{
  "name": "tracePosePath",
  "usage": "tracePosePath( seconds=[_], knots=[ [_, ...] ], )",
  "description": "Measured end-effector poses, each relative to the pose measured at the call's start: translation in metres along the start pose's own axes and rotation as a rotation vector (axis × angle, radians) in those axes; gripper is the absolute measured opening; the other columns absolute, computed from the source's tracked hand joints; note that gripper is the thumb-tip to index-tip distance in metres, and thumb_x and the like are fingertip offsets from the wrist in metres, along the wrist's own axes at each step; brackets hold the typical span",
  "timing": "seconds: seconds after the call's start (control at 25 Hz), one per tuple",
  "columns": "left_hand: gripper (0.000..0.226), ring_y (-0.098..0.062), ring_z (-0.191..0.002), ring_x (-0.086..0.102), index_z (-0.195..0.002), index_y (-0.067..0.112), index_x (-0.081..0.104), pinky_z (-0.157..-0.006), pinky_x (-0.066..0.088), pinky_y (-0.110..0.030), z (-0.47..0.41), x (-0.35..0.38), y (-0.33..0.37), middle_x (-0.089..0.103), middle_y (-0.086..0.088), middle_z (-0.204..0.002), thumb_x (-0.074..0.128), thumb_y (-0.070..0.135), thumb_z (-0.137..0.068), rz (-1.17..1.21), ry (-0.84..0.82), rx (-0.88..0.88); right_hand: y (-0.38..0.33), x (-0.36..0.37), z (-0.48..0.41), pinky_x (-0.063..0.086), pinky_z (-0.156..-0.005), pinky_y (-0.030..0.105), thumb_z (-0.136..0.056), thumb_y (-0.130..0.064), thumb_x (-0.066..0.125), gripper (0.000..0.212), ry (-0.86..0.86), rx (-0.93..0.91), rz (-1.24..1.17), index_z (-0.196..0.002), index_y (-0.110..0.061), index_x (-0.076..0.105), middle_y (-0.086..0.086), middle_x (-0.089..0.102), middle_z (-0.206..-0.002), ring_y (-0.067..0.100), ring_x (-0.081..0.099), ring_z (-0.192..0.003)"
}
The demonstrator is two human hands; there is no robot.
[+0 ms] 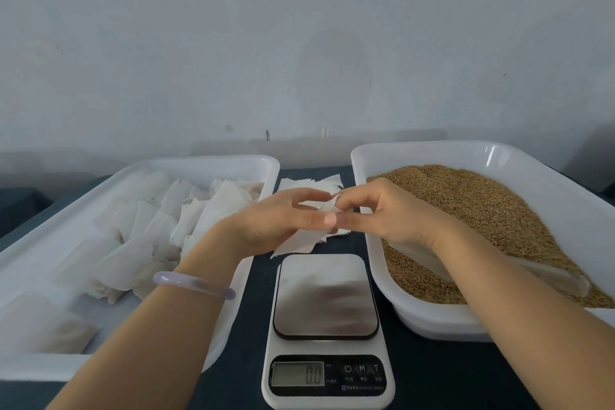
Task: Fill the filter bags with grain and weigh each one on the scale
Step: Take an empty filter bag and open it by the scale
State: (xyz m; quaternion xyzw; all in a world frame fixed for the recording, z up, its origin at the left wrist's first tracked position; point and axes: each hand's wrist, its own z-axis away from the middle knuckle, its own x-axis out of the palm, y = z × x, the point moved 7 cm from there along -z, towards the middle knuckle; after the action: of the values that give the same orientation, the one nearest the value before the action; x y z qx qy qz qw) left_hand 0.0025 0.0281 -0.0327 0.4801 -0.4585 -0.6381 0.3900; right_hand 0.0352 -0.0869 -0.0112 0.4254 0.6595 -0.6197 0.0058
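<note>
White filter paper sits between both hands. The left hand (pixel 283 220) and the right hand (pixel 376 210) meet above the dark worktop (pixel 432 369), just behind the scale (pixel 326 296). Each grip is a fingertip pinch on one empty filter bag (pixel 325 206), with the other fingers loosely spread.

The step looks like teasing the bag's mouth open before filling. To do it well, rub the two layers apart at the rim with light pressure so the thin paper does not tear. Then hold the mouth wide before carrying it to the grain (pixel 482 203) heaped in the right tray (pixel 432 146).

A translucent scoop (pixel 532 273) lies in that grain, partly under the right forearm, so the arm must shift to reach it. The display (pixel 298 373) reads zero and the platform is bare.

Loose empty bags (pixel 311 182) lie under the hands. One edge comes near the platform and could disturb a reading if it touches. Filled bags (pixel 149 226) crowd the left tray (pixel 199 160).
</note>
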Motion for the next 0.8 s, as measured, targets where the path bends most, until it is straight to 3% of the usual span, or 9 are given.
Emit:
tracePosePath(
  seconds=[0.12, 0.24, 0.32, 0.44, 0.56, 0.72, 0.8],
  knots=[
    [0.082, -0.021, -0.096, 0.067, -0.124, 0.014, 0.051, -0.094, 0.049, -0.036, -0.002, 0.004, -0.003, 0.072, -0.003, -0.096, 0.081, 0.028, -0.049, -0.079, -0.016, -0.032, 0.001, 0.001, -0.001, 0.047, -0.080, 0.035, -0.079, -0.042, 0.064, 0.015, -0.028, -0.019, 0.036, -0.081, -0.032, 0.075, -0.006, 0.070, -0.083, 0.028, 0.062, -0.086],
    [0.043, -0.019, -0.072, 0.065, -0.100, 0.013, 0.059, -0.066, 0.054, -0.031, 0.000, 0.015, -0.007, 0.065, -0.002, -0.079, 0.077, 0.014, -0.061, -0.111, -0.117, -0.053, 0.003, -0.001, 0.000, 0.044, -0.078, 0.013, -0.083, -0.035, 0.066, 0.013, -0.020, 0.022, -0.109, -0.093, -0.036, 0.074, -0.014, 0.073, -0.090, 0.004, 0.065, -0.089],
    [0.035, -0.016, -0.066, 0.064, -0.096, 0.012, 0.061, -0.059, 0.053, -0.027, 0.000, 0.019, -0.009, 0.064, 0.001, -0.075, 0.075, 0.014, -0.064, -0.140, -0.153, -0.074, 0.006, -0.003, 0.000, 0.041, -0.072, 0.006, -0.082, -0.026, 0.055, 0.025, -0.011, 0.059, -0.124, -0.092, -0.037, 0.075, -0.011, 0.073, -0.083, -0.007, 0.061, -0.080],
    [0.035, -0.014, -0.063, 0.064, -0.100, 0.009, 0.062, -0.056, 0.052, -0.024, 0.004, 0.026, -0.008, 0.066, 0.005, -0.070, 0.071, 0.011, -0.067, -0.156, -0.230, -0.094, 0.009, -0.001, -0.001, 0.043, -0.070, 0.015, -0.075, -0.019, 0.057, 0.024, 0.001, 0.076, -0.081, -0.085, -0.030, 0.076, -0.001, 0.072, -0.080, 0.003, 0.062, -0.073],
    [0.032, -0.013, -0.062, 0.064, -0.100, 0.009, 0.061, -0.055, 0.052, -0.024, 0.008, 0.032, -0.008, 0.066, 0.005, -0.070, 0.068, 0.008, -0.069, -0.143, -0.318, -0.117, 0.006, 0.000, 0.000, 0.044, -0.075, 0.029, -0.078, -0.020, 0.073, 0.015, 0.029, 0.029, -0.035, -0.080, -0.035, 0.076, -0.010, 0.065, -0.089, 0.015, 0.055, -0.075],
    [0.030, -0.013, -0.061, 0.064, -0.098, 0.007, 0.060, -0.056, 0.052, -0.024, 0.008, 0.034, -0.007, 0.064, 0.001, -0.070, 0.065, 0.007, -0.068, -0.090, -0.334, -0.108, 0.004, 0.010, -0.002, 0.037, -0.080, 0.015, -0.077, -0.022, 0.076, 0.020, -0.100, 0.044, 0.103, -0.085, -0.040, 0.074, -0.025, 0.056, -0.118, -0.009, 0.053, -0.096],
    [0.029, -0.015, -0.062, 0.064, -0.095, 0.008, 0.060, -0.058, 0.053, -0.026, 0.009, 0.034, -0.007, 0.064, 0.000, -0.071, 0.066, 0.006, -0.067, -0.089, -0.336, -0.117, 0.002, 0.017, -0.001, 0.040, -0.088, 0.021, -0.076, -0.021, 0.077, 0.026, -0.161, 0.041, 0.106, -0.094, -0.040, 0.073, -0.022, 0.060, -0.119, -0.008, 0.053, -0.106]
  ],
)
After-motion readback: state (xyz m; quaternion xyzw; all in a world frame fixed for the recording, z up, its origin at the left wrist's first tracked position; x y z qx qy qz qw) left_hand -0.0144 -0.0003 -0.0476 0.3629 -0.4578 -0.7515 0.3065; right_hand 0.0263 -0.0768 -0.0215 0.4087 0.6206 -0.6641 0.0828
